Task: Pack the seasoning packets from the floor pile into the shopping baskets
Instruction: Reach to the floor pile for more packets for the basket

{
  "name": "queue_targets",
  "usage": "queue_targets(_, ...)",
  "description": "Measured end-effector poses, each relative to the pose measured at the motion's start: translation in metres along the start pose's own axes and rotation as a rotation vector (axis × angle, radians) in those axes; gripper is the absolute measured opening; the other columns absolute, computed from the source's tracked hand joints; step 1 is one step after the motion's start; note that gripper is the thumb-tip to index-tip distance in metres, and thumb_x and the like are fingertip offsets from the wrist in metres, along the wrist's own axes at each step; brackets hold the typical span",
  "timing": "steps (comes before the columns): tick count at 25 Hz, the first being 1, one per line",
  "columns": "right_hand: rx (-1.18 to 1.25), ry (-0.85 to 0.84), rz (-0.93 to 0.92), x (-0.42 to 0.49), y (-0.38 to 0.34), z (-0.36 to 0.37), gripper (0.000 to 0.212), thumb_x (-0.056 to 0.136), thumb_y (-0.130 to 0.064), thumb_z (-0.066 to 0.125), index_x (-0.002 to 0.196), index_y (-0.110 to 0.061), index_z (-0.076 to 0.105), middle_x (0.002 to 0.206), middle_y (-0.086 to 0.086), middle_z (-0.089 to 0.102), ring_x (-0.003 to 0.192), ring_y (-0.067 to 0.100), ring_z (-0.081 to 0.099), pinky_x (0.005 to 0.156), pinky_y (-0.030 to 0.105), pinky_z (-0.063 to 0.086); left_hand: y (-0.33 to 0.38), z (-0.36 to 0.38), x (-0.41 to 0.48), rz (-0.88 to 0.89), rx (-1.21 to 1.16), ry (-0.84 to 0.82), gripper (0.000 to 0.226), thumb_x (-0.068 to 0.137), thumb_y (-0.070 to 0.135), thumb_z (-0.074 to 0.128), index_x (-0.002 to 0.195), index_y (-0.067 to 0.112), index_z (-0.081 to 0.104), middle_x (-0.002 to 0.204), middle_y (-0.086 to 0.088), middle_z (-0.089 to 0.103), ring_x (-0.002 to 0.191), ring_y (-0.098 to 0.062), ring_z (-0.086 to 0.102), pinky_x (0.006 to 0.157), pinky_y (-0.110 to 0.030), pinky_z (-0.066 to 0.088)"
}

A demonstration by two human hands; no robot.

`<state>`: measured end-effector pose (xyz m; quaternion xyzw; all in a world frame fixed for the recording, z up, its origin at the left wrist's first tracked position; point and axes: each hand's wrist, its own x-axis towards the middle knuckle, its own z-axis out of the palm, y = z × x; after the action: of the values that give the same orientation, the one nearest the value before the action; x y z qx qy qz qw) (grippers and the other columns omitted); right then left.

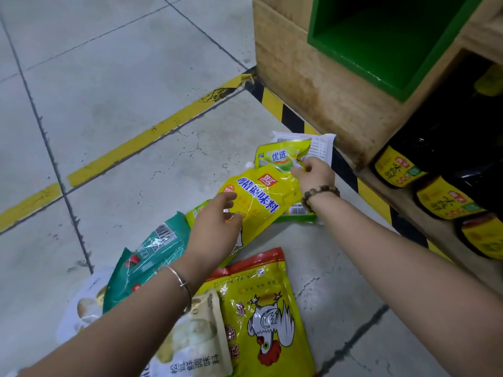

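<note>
On the floor (109, 104), the right grip (317, 176) pinches the yellow packet (258, 202) by its top corner; the left grip (215, 229) hovers open. It looks light, floppy and slick, so hold the sealed edges.

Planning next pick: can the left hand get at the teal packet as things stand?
Probably yes. The left hand is open and empty, and the teal packet lies uncovered just beside its wrist.
</note>
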<state>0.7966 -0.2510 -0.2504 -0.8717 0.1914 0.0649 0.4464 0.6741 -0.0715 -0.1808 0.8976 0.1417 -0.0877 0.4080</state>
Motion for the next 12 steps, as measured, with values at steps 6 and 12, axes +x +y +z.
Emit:
queue_targets(6, 0.251, 0.324, -0.320, -0.031, -0.004, -0.072, 0.012, 0.081, -0.010, 0.067, 0.090, -0.006, 0.061, 0.074, -0.005, 0.053, 0.069, 0.007, 0.049, 0.062, 0.020, 0.031, 0.010, 0.014, -0.022, -0.117, -0.522, -0.042, 0.032, 0.091, 0.010, 0.059, 0.119, 0.026, 0.051, 0.115, 0.001, 0.058, 0.095, 0.003, 0.055, 0.062, -0.002, 0.044)
queue_targets(12, 0.514, -0.146, -0.349, -0.086, -0.051, -0.098, 0.025, 0.082, -0.001, 0.064, 0.075, -0.022, 0.053, 0.070, -0.008, 0.059, 0.067, 0.000, 0.053, 0.067, 0.021, 0.044, 0.010, 0.015, -0.046, -0.273, -0.835, -0.173, 0.080, 0.068, 0.051, 0.063, 0.139, 0.021, 0.041, 0.133, 0.000, 0.055, 0.117, -0.017, 0.056, 0.098, -0.036, 0.044)
